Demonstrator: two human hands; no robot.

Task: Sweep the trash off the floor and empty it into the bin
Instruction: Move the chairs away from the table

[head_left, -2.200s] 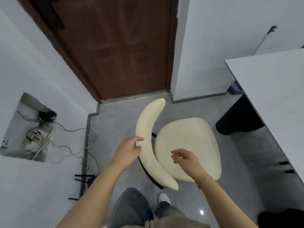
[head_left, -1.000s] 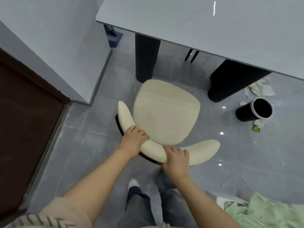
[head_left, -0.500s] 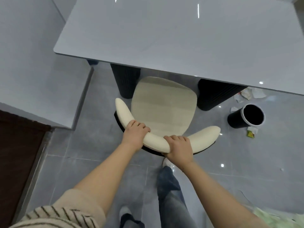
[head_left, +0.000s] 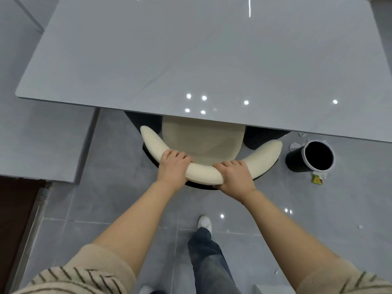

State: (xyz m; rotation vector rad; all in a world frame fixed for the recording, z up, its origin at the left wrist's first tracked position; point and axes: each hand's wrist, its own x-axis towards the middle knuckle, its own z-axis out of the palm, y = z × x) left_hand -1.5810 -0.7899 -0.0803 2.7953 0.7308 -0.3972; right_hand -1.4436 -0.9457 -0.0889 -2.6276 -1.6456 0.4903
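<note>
Trash (head_left: 317, 179): small yellow-green scrap on grey floor (head_left: 350, 209) just beside black bin (head_left: 297, 162), more paper bits behind bin by table edge. Bin upright, right of cream chair (head_left: 201, 141). Left hand (head_left: 172, 168) and right hand (head_left: 233, 175) both grip chair's curved backrest, fingers curled over top. Chair seat partly under grey table (head_left: 191, 60).

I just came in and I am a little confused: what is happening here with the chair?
A person grips the cream chair's curved backrest with the left hand and the right hand. Its seat is partly under the grey table. Beside it stands a black bin, with scraps of trash on the floor around it.
</note>
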